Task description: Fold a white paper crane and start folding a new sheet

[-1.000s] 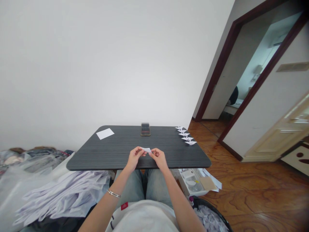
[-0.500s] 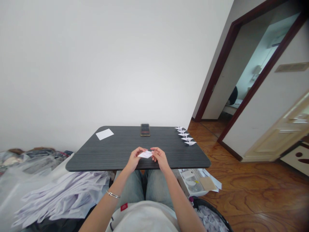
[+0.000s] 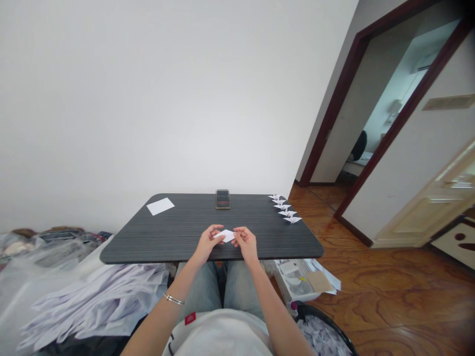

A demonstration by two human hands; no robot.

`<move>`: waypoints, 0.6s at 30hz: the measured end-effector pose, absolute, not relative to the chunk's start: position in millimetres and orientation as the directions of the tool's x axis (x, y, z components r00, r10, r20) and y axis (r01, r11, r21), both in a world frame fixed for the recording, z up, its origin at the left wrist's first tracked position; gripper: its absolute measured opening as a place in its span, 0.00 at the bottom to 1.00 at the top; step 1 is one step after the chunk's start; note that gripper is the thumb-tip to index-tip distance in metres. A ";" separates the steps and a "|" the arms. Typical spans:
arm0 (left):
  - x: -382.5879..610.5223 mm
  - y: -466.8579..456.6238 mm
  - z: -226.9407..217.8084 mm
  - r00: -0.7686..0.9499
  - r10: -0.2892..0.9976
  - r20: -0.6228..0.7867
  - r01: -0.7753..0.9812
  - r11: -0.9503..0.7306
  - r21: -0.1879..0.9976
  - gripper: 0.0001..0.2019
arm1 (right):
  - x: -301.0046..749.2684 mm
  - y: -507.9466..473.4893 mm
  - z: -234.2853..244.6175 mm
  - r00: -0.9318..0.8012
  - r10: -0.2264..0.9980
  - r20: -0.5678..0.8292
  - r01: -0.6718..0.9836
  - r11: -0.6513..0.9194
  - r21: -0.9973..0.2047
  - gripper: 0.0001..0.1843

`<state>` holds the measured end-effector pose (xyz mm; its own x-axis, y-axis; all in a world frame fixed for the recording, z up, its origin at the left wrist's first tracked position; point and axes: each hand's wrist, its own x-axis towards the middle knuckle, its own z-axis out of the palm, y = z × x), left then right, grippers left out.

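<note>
A small folded white paper (image 3: 226, 235) is held between both hands just above the near edge of the dark table (image 3: 178, 237). My left hand (image 3: 208, 242) pinches its left corner with thumb and fingers. My right hand (image 3: 245, 241) pinches its right corner. The paper shows as a flat diamond shape facing up. A silver bangle (image 3: 174, 298) sits on my left wrist.
A row of several white paper cranes (image 3: 285, 208) lines the table's right edge. A white sheet (image 3: 160, 205) lies at the far left, a phone (image 3: 222, 199) stands at the far middle. A heap of paper (image 3: 92, 301) lies left; a box (image 3: 302, 279) and bin (image 3: 322, 333) sit right.
The paper has been turned and opened from a thin edge-on strip into a flat diamond. Both hands dropped slightly toward the table.
</note>
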<state>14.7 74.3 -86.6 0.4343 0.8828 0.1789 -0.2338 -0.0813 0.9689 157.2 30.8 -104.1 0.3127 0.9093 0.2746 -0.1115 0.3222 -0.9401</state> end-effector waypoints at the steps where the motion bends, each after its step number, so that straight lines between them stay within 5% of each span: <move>1: 14.4 74.7 -86.9 0.414 0.891 0.184 -0.239 -0.088 0.967 0.21 | 157.0 30.0 -103.6 0.287 0.918 0.272 -0.112 0.315 -0.943 0.10; 7: 12.2 77.4 -88.7 0.318 0.925 0.207 -0.293 -0.112 0.949 0.24 | 155.6 25.2 -98.2 0.109 0.963 0.245 -0.111 0.257 -0.960 0.10; 18: 12.4 80.4 -94.8 0.374 0.905 0.204 -0.191 -0.140 0.972 0.16 | 154.8 29.6 -102.7 0.222 0.944 0.246 -0.083 0.269 -0.959 0.12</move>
<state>12.4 80.4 -94.8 0.3737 0.9049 0.2035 -0.1911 -0.1396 0.9716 154.8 29.6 -102.7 0.2220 0.9435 0.2458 -0.0825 0.2694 -0.9595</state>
